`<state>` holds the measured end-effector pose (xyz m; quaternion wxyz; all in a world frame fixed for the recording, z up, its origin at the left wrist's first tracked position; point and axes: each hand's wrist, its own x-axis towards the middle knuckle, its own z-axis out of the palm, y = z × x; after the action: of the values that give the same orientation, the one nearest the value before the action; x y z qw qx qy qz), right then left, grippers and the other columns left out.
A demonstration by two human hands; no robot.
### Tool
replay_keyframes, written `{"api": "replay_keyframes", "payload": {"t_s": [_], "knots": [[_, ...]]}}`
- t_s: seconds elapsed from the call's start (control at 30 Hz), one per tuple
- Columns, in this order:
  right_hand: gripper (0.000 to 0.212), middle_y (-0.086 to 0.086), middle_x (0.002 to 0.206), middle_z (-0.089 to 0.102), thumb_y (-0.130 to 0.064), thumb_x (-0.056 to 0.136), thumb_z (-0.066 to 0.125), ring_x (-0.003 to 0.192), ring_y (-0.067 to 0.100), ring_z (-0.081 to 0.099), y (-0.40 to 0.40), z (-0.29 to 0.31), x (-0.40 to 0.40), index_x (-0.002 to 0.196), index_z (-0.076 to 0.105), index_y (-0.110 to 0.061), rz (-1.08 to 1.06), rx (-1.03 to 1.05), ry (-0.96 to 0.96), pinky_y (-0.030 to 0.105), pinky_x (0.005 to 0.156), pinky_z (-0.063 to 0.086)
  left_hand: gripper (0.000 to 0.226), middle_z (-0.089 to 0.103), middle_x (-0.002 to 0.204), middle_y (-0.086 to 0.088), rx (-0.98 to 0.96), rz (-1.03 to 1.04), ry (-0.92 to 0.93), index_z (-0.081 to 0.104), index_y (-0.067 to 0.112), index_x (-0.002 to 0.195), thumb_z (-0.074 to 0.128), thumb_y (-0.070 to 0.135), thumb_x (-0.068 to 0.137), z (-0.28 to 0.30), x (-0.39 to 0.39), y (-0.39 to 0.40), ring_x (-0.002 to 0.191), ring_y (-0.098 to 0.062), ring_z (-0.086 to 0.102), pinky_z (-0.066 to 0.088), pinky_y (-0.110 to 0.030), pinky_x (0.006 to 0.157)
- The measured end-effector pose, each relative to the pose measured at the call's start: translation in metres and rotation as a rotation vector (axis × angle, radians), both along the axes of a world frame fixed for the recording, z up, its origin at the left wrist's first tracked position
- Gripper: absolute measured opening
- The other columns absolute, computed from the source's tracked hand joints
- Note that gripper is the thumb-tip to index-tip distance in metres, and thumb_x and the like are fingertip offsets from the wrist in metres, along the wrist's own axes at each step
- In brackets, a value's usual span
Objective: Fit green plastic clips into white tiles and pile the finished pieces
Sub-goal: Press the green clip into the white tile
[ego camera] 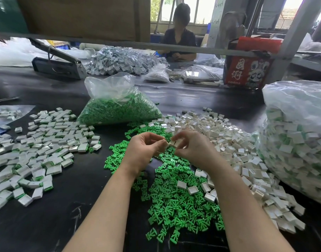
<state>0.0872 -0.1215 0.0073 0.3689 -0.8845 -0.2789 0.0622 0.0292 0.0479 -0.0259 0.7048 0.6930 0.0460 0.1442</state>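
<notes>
Black and broad, the desk [47, 224] is laid out as an assembly line in miniature, each stock kept within reach of the middle where the work is done. Loose green clips [176, 202] are spread toward the near edge directly under the hands, so one can be picked without reaching. Empty white tiles [234, 148] are heaped just to the right of them, on the side of the right hand [194, 148], which pinches one white tile [174, 142] between thumb and curled fingers. The left hand [143, 151] is curled too, its fingertips meeting that tile; whether a clip is pinched in them cannot be told. The piece is held raised above the clips, probably so the clip can be pressed in against both grips. Finished pieces [39, 153], white with green showing at their edges, are piled toward the left edge, apart from the raw stock. A refill bag of clips [117, 108] lies behind, and a large bag of finished pieces [297, 142] at the right edge.
</notes>
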Motion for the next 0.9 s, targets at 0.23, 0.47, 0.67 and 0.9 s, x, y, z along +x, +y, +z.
{"api": "replay_keyframes", "payload": {"t_s": [0.23,0.47,0.67,0.9], "knots": [[0.010,-0.003,0.093,0.071,-0.022,0.082,0.076,0.081,0.011,0.063,0.005,-0.014,0.004,0.091,0.073,-0.026,-0.046,-0.264,-0.168,0.036,0.083,0.057,0.038,0.076,0.094,-0.009,-0.454,-0.143,-0.022,0.078,0.017,0.102,0.083,0.022,0.065,0.003,-0.001,0.005,0.083,-0.016,0.074,0.057,-0.021,0.066],[0.006,0.000,0.086,0.071,-0.018,0.090,0.068,0.076,0.012,0.066,0.001,-0.016,0.008,0.092,0.071,-0.013,-0.118,0.088,-0.054,0.024,0.073,0.057,0.025,0.074,0.106,-0.017,-0.521,-0.169,-0.010,0.079,0.019,0.092,0.084,0.022,0.068,0.001,-0.001,0.007,0.092,-0.022,0.074,0.058,-0.023,0.068],[0.012,0.005,0.091,0.073,-0.009,0.085,0.071,0.077,0.013,0.065,0.002,0.000,-0.002,0.096,0.071,-0.015,-0.087,0.636,0.243,0.027,0.070,0.054,0.019,0.074,0.101,-0.017,-0.524,-0.144,0.009,0.076,0.014,0.088,0.080,0.016,0.070,0.002,-0.001,0.007,0.089,-0.022,0.074,0.057,-0.023,0.069],[0.020,0.008,0.090,0.071,-0.004,0.085,0.068,0.077,0.017,0.059,0.005,0.003,-0.007,0.104,0.071,-0.007,-0.034,0.802,0.413,0.026,0.064,0.045,0.030,0.075,0.092,-0.012,-0.403,-0.135,0.012,0.079,0.019,0.088,0.088,0.031,0.061,0.005,-0.002,0.003,0.082,-0.020,0.073,0.056,-0.021,0.067]]}}
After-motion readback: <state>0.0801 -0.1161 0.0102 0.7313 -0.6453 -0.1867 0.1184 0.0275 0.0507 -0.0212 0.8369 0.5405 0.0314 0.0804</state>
